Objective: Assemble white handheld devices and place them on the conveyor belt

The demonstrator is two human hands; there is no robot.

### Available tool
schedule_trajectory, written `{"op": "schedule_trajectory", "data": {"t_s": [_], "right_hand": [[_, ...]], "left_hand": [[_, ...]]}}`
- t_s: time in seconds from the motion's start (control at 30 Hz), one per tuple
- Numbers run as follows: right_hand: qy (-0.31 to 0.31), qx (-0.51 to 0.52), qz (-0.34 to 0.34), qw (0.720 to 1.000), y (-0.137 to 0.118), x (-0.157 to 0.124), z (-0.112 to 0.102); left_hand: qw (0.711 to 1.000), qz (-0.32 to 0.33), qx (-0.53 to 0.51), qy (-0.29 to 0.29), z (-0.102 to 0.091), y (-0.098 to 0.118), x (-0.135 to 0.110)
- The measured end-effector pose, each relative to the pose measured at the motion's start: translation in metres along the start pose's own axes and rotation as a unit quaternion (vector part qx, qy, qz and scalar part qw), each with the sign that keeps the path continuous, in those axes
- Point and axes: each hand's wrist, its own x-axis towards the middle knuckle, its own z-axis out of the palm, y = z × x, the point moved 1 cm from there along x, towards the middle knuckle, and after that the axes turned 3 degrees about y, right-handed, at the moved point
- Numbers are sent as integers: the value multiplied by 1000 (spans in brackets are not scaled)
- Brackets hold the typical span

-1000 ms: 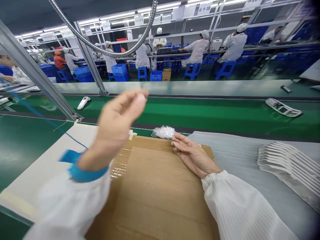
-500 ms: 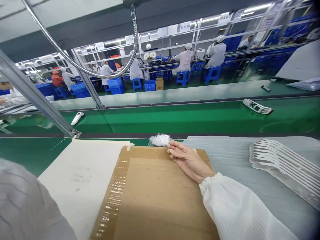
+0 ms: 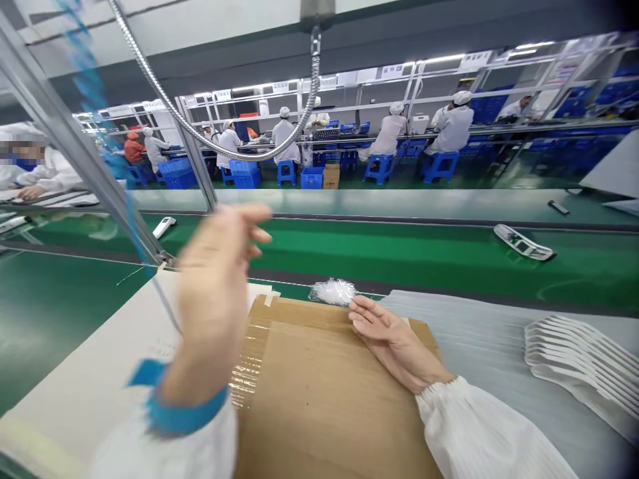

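Note:
My left hand (image 3: 214, 286), blurred by motion, is raised above the left edge of a brown cardboard sheet (image 3: 319, 392). Its fingers point right and look apart, with nothing visible in them. A blue wrist strap (image 3: 187, 409) circles that wrist, and a coiled blue cord (image 3: 90, 80) hangs behind. My right hand (image 3: 387, 332) hovers at the cardboard's far right corner, palm turned inward and fingers loosely extended. Its fingertips are beside a crumpled clear plastic wrap (image 3: 333, 291); I cannot tell whether they touch. No object shows in that palm.
Stacked white curved plastic parts (image 3: 574, 359) lie on foam sheeting (image 3: 469, 352) at right. White paper (image 3: 94, 346) lies at left. Beyond runs a green conveyor belt (image 3: 369, 249) carrying a white housing (image 3: 524, 243) and a white handheld device (image 3: 164, 227). A metal post (image 3: 84, 140) stands left; co-workers sit farther back.
My left hand has come up into view from the lower left, with its strap and cord. My right hand stays by the plastic wrap. The camera view has turned slightly.

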Motion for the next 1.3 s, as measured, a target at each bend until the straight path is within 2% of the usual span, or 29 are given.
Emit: {"op": "schedule_trajectory", "data": {"t_s": [0.07,0.13,0.17,0.23,0.3,0.37,0.6,1.3], "right_hand": [[10,-17,-5,1000,-1,-1,0],[17,-33,-3,999,-2,-2,0],[19,-37,0,999,-2,-2,0],[23,-40,9,999,-3,-1,0],[32,-45,16,998,-2,-1,0],[41,-49,18,998,-2,-2,0],[31,-53,11,998,-2,-2,-2],[22,-30,-4,999,0,-3,1]], "left_hand": [[996,-33,82,-14,19,-50,-12],[979,-17,193,-58,33,-92,-31],[966,8,237,-102,38,-108,-40],[939,26,297,-170,42,-125,-56],[922,15,333,-195,39,-129,-64],[917,-3,353,-188,35,-128,-66],[923,-51,349,-153,29,-135,-61],[933,-37,330,-137,24,-141,-59]]}}
